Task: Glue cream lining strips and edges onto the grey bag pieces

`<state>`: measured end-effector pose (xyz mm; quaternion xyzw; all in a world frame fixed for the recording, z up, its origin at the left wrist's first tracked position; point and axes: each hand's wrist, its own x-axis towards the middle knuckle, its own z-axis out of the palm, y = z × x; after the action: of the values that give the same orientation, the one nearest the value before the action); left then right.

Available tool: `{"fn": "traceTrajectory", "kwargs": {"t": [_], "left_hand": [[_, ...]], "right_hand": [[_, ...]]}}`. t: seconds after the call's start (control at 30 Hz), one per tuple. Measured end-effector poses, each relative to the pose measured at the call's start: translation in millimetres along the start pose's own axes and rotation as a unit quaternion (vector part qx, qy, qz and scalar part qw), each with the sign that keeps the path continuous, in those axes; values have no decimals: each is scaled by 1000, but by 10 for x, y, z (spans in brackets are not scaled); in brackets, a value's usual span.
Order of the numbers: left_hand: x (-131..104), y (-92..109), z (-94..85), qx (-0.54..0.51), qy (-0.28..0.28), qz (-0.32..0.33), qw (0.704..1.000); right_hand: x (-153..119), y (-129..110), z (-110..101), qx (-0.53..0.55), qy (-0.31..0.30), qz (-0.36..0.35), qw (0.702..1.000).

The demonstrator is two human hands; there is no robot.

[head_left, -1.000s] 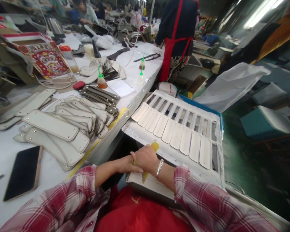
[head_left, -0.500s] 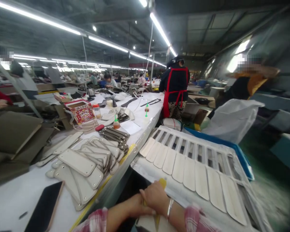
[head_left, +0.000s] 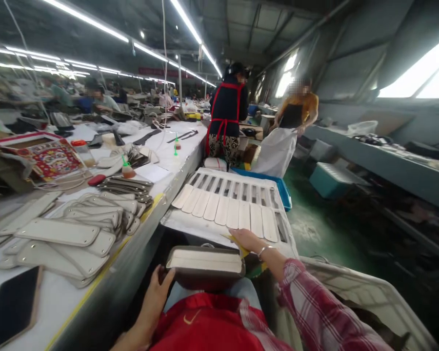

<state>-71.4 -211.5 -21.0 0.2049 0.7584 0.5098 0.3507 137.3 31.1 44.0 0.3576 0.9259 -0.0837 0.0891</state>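
A boxy grey-brown piece point(head_left: 190, 279), perhaps a bag, stands on my lap with a cream strip point(head_left: 205, 261) along its upper face. My left hand point(head_left: 156, 292) is at its left end, thumb and fingers apart, touching or almost touching the corner. In my right hand point(head_left: 247, 239), stretched forward past the right end, is a flat yellow piece point(head_left: 244, 251) whose kind I cannot make out. That hand is at the near edge of a white slotted rack point(head_left: 190, 226), where a row of pale rounded strips point(head_left: 225, 213) lies.
On the table point(head_left: 131, 253) to the left are a heap of pale riveted straps point(head_left: 60, 231), a phone point(head_left: 12, 307), green-tipped bottles point(head_left: 127, 169) and a printed box point(head_left: 56, 158). A white crate point(head_left: 373, 287) stands right. Two people point(head_left: 225, 107) are ahead.
My hands, together before, have parted: the left went to the boxy piece, the right forward to the rack with the yellow piece. The view has swung right and down.
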Motion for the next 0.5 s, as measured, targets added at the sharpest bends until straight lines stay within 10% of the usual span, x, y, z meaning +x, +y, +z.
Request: {"fn": "traceTrajectory", "kwargs": {"t": [0.13, 0.37, 0.5], "left_hand": [[-230, -33, 246, -77, -77, -78, 991], [-12, 91, 258, -136, -28, 55, 989], [26, 58, 296, -174, -27, -2, 984]], "right_hand": [[-23, -20, 191, -1, -22, -39, 999], [-168, 69, 282, -36, -10, -83, 996], [-202, 82, 292, -41, -3, -88, 995]]}}
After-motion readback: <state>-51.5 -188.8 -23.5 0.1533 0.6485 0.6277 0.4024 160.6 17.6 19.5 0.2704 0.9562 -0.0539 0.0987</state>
